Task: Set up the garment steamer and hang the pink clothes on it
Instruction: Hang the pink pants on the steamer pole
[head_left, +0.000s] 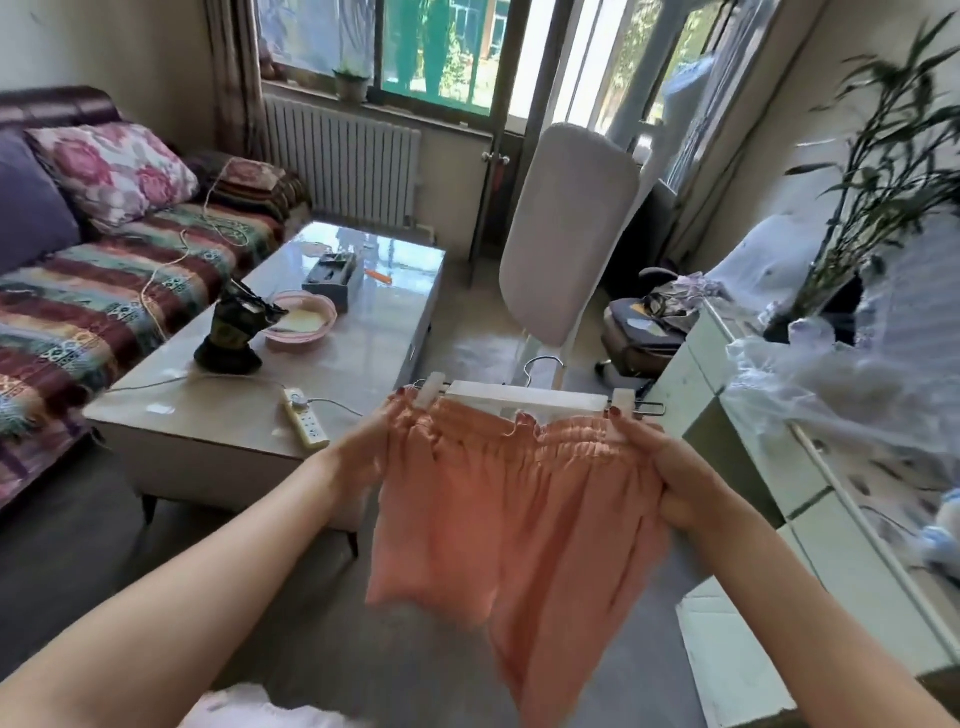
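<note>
Pink shorts (509, 499) hang in front of me, stretched by the elastic waistband. My left hand (366, 441) grips the waistband's left end and my right hand (660, 467) grips its right end. Just behind the waistband is a white clip hanger (524, 397) with a metal hook; its two clips sit at the waistband's corners. Beyond it stands the garment steamer's padded grey board (566, 228), upright and tilted, on the floor near the window. The steamer's base is hidden behind the hanger and shorts.
A glossy coffee table (218, 436) on the left carries a power strip (306, 418), a dark object, a pink bowl and a grey box. A striped sofa (78, 312) lies further left. A white cabinet (737, 415) with plastic and a plant is at the right.
</note>
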